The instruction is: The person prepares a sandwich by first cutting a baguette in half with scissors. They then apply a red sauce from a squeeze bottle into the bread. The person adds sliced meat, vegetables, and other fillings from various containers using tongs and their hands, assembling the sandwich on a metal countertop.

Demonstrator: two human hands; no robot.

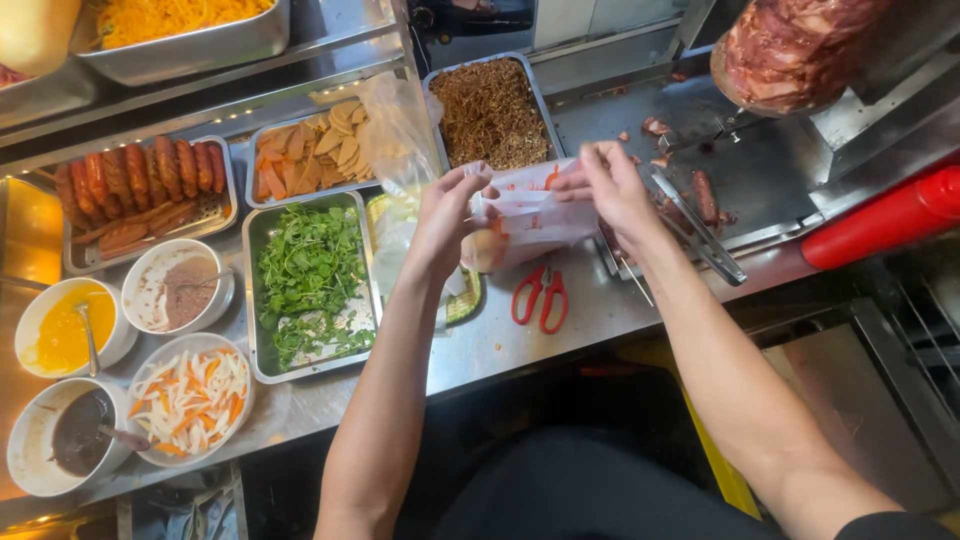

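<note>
Both hands hold a white paper bag (525,215) with red print above the steel counter (590,320), just beyond the red-handled scissors (541,296). The left hand (447,215) is pinched shut on the bag's left edge and the right hand (610,185) on its top right edge. Something pale and rounded shows at the bag's near left corner, so it looks already filled, with its mouth not yet folded shut.

Left of the bag a steel tray (255,300) holds green herbs. Farther off, trays hold sliced pale cold cuts (310,150), brown shreds (490,110) and sausages (140,185). At the near left, bowls hold yellow sauce (65,330), dark sauce (80,430), brown paste (185,290) and pickled white and orange strips (195,395). To the right lie tongs (700,235) and a red bottle (890,215).
</note>
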